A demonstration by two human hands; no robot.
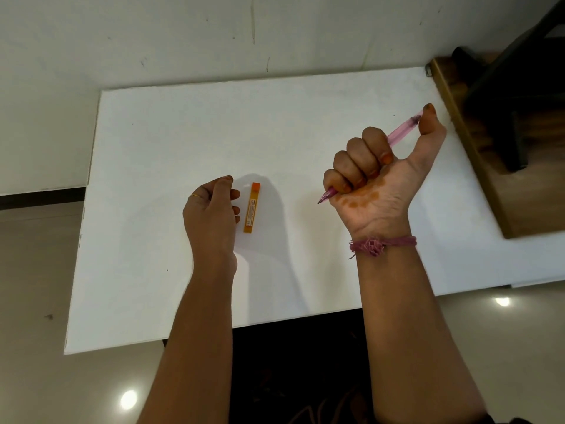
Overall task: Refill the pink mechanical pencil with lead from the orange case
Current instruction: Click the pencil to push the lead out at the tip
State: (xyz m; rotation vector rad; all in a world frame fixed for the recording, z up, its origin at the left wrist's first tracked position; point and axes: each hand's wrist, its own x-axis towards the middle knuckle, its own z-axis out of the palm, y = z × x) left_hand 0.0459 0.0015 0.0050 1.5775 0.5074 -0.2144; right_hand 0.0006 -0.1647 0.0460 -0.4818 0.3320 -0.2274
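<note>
My right hand (376,179) is raised above the white table (183,133), fist closed around the pink mechanical pencil (402,130). The pencil's tip points down-left below the fist and my thumb rests on its top end. The orange lead case (251,208) lies flat on the table, lengthwise, with its lid on at the far end. My left hand (211,209) hovers just left of the case, fingers curled and slightly apart, fingertips close to it but not gripping it.
A wooden surface (477,166) with dark chair legs (501,96) on it borders the table's right side. A white wall runs behind the table. Glossy floor shows at left and right of the near edge.
</note>
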